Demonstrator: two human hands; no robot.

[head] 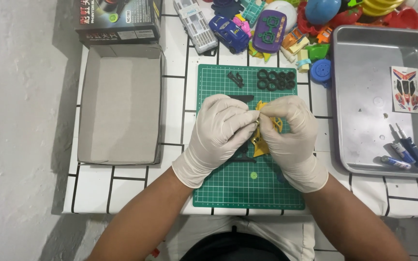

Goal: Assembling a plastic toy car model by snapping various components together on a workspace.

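Gloves covered both hands: left hand (220, 133) and right hand (288, 131) pinched a yellow part (260, 143) with closed fingertips above the green mat (228, 188), tyres (276, 80) nearby.

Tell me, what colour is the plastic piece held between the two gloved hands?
Yellow. The plastic piece shows best in the head view, above the green cutting mat.
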